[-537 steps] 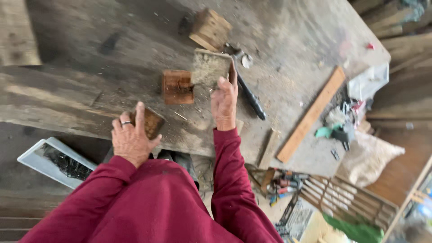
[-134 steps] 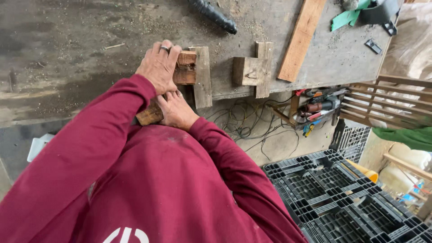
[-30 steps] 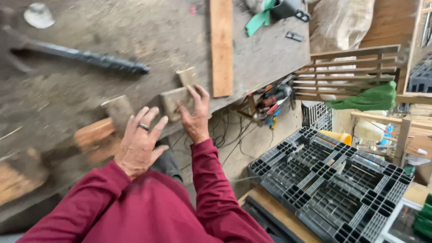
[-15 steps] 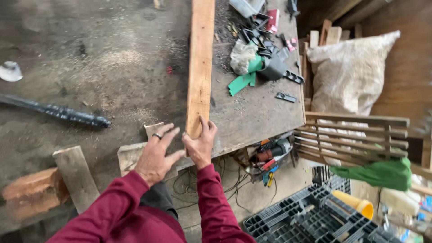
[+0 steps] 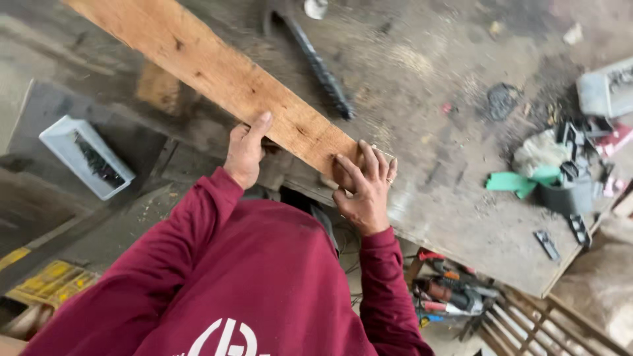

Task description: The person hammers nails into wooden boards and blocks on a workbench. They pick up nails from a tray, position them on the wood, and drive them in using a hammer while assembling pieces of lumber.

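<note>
So I've got the plank [image 5: 224, 76] lying across the bench [image 5: 448, 198], auger bit [image 5: 316, 62] right behind it, tray [image 5: 86, 157] down on the floor, left.

Under my left hand [image 5: 245, 153] and right hand [image 5: 364, 191] lies a long pale orange wooden plank [image 5: 217, 72], matt and raw-sawn, with dark knots. Beneath it the grey wooden workbench top [image 5: 448, 198] is rough, dusty and stained. Beyond my right fingers rests a black twisted metal rod [image 5: 318, 66], dull and ridged. My dark red cloth sleeves [image 5: 198, 264] look soft.
</note>
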